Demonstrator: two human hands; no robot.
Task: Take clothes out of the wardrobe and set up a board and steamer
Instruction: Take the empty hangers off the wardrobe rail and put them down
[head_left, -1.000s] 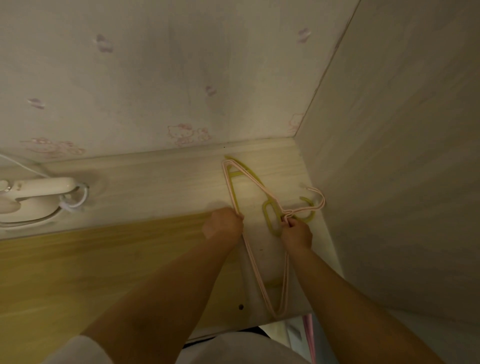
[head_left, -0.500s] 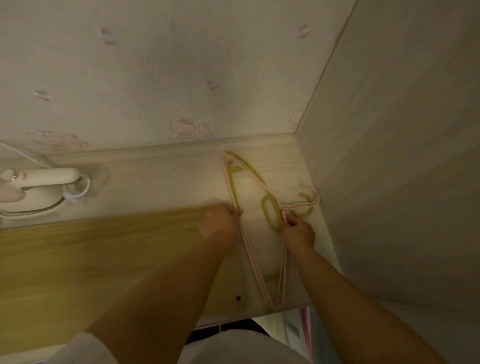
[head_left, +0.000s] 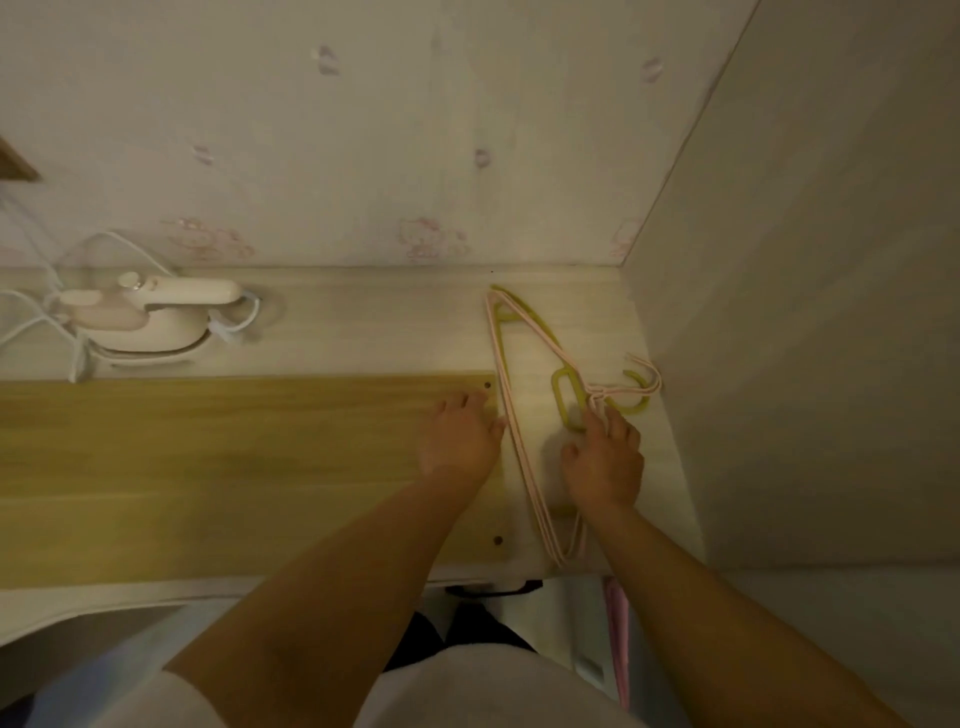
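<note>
Two hands, fingers spread, holding nothing: left hand (head_left: 457, 441) flat on board (head_left: 208, 467), right hand (head_left: 602, 457) touching hangers (head_left: 519, 415) (long axis running away from the person). Steamer (head_left: 150, 317) lay far left on counter (head_left: 389, 322), nearer the left.

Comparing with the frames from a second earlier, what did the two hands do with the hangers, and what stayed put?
Both hands let go. The left hand released the pink hangers and now lies flat on the wooden board; the right hand uncurled from the hanger necks, fingers loosely touching. The hangers, green hanger and steamer stayed put.
</note>
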